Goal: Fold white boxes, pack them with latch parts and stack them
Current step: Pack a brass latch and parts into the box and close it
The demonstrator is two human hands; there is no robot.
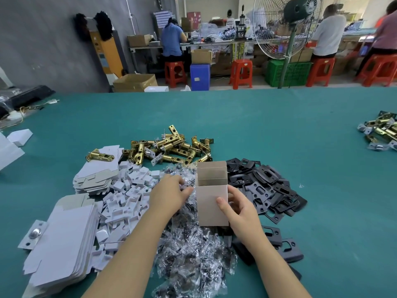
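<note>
Hands, two, mine, working apart: right hand (238, 208) grips the erected box (212, 201) from its right side, thumb across the front panel, holding it upright over the heap of bagged screws (193, 250); left hand (171, 195) reaches into that same heap just beside the box, fingers curled among the clear packets, though I cannot tell whether a packet is actually pinched. Box, one, top flaps standing open, interior showing bare as far as I can see into it. Flat box blanks (62, 241), one tall stack at near left, a second smaller stack (96, 171) behind it, all unfolded. White plastic inserts (126, 196), loose heap, between the blanks and the screws. Brass latch bolts (169, 147), loose heap, beyond the box; one stray bolt (100, 155) lying on the far blank stack. Black strike plates (264, 188), loose heap, right of the box, some spilling toward me. Further brass latches (380, 134), far right of the green table (279, 130). Finished packed boxes: none I can identify for certain; small white shapes (19, 136) at far left may be some. Assessment: one box folded, its packing seemingly just beginning, closing and stacking outstanding, large stock remaining.
</note>
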